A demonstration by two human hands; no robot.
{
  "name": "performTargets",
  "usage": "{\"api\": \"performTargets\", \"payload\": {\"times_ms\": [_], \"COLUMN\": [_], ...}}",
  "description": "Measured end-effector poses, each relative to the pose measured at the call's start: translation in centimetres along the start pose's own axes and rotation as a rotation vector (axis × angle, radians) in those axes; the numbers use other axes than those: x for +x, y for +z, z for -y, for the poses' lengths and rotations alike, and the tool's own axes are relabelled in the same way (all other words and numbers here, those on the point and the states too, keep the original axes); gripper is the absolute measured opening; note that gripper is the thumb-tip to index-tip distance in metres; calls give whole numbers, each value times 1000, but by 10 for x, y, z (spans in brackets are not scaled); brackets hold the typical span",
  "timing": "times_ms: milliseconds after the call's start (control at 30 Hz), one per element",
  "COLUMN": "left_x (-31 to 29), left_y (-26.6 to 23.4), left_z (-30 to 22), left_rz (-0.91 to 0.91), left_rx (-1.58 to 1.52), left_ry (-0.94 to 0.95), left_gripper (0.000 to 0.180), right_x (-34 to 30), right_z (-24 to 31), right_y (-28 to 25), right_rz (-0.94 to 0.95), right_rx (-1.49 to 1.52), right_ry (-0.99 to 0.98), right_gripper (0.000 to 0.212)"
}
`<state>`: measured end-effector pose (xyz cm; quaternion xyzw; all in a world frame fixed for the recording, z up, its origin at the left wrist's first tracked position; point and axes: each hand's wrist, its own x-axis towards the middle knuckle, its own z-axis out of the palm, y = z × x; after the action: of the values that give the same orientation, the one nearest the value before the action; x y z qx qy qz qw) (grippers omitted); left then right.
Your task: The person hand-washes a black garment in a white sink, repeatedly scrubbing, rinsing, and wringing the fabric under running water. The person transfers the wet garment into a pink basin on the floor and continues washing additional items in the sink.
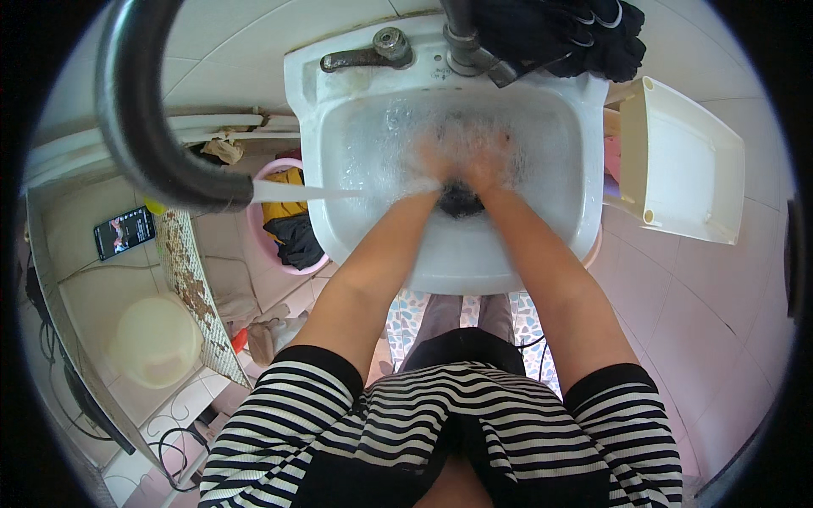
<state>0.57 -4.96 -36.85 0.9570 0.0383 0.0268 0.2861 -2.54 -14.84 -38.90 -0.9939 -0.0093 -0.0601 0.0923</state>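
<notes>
Down within the splashing water of the white sink (pixel 466 275), I see the left hand (pixel 433 159) and the right hand (pixel 489 162) side by side; the water blurs both, so I cannot tell if the fingers are spread or pinching. Between the wrists lies a dark item (pixel 461 201). Toward each side wall I have open water; the front rim passes under the forearms. Along the back edge are a tap handle (pixel 373 56) and black cloth (pixel 593 42). Outside, a pink tub (pixel 261 244) is near the left edge, a cream plastic stool (pixel 694 165) beside the right.
</notes>
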Motion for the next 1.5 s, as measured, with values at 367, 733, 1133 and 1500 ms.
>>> {"api": "performTargets", "payload": {"times_ms": [367,733,1133,1500], "left_x": [31,-79,-4,14], "left_y": [-63,-74,-10,-73], "left_z": [-45,-54,-17,-67], "left_rz": [206,-224,183,272], "left_rx": [317,-249,59,343], "left_ry": [202,304,51,426], "left_gripper": [46,42,37,32], "right_x": [73,-20,18,66], "right_z": [-47,-41,-6,-51], "right_y": [-44,-63,-11,-67], "right_rz": [672,207,306,622], "right_rx": [639,722,260,876], "right_ry": [154,360,201,351], "right_gripper": [51,41,44,49]}}
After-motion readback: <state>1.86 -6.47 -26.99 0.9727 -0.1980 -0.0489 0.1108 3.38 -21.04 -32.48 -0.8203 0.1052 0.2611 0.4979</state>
